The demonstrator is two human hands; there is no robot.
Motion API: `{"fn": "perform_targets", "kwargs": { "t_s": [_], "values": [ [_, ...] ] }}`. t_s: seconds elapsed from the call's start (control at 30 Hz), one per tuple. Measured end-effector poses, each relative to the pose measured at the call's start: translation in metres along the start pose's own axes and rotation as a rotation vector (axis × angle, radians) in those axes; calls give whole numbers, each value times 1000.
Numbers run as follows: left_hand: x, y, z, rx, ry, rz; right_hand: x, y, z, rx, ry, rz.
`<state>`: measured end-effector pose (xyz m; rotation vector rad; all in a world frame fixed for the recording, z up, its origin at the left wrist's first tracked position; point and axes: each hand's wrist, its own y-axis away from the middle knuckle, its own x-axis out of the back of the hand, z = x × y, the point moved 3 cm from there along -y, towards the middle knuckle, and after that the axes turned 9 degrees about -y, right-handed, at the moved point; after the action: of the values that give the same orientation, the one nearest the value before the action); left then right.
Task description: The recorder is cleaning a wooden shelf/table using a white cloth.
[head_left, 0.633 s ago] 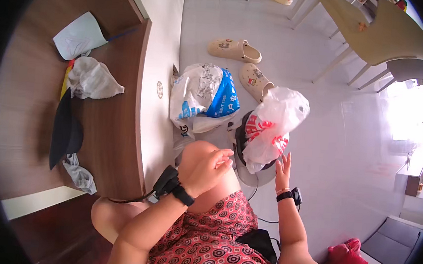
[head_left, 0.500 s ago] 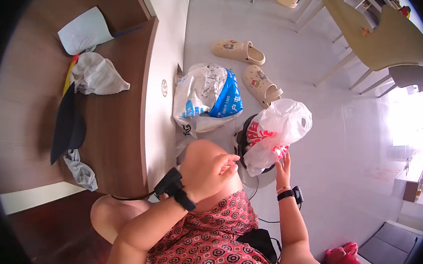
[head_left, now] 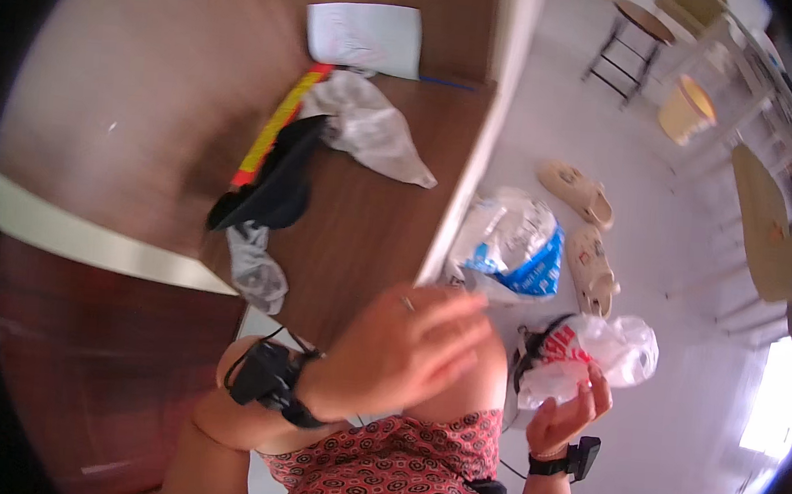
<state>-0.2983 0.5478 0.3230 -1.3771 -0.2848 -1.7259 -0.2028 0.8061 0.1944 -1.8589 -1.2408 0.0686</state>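
Note:
My left hand (head_left: 412, 351), slightly blurred, is raised over my knee beside the front edge of a brown wooden shelf (head_left: 370, 227). Its fingers are stretched out and nothing is in them. Lower right, my right hand (head_left: 570, 417) has thumb and fingers apart, close against a white plastic bag (head_left: 623, 350) with red print. Whether its fingertips touch the bag I cannot tell. That bag covers much of a black rounded container (head_left: 530, 353) on the floor. Behind it stands a full white and blue plastic bag (head_left: 516, 242).
On the shelf lie a greyish-white cloth (head_left: 368, 121), a black cap (head_left: 276, 188), a grey sock-like cloth (head_left: 257, 269), a red and yellow strip (head_left: 280, 129) and a drawn-on paper (head_left: 365, 38). Beige clogs (head_left: 576, 193), a stool (head_left: 643, 24) and a yellow bin (head_left: 686, 111) stand beyond.
The view has swung left toward the shelf. My left hand has moved from over my knee toward the shelf edge, its fingers straightening. My right hand stays near the bag.

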Motion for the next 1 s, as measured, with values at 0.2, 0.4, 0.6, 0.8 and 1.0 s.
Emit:
{"fn": "perform_targets", "kwargs": {
  "t_s": [0.2,0.4,0.6,0.8,1.0],
  "values": [
    [57,16,-65,286,-104,251,-149,-159,-79,143,-368,-368],
    [23,48,-104,940,1631,648,-288,-235,-78,-3,-69,-617],
    [38,66,-123,1028,1853,995,-378,-251,-59,355,-117,-887],
    [37,88,-131,924,1781,1000,-384,-316,-23,65,-270,-104],
    [36,94,-118,848,1824,990,-426,-314,5,-782,-877,-124]
  ]
}}
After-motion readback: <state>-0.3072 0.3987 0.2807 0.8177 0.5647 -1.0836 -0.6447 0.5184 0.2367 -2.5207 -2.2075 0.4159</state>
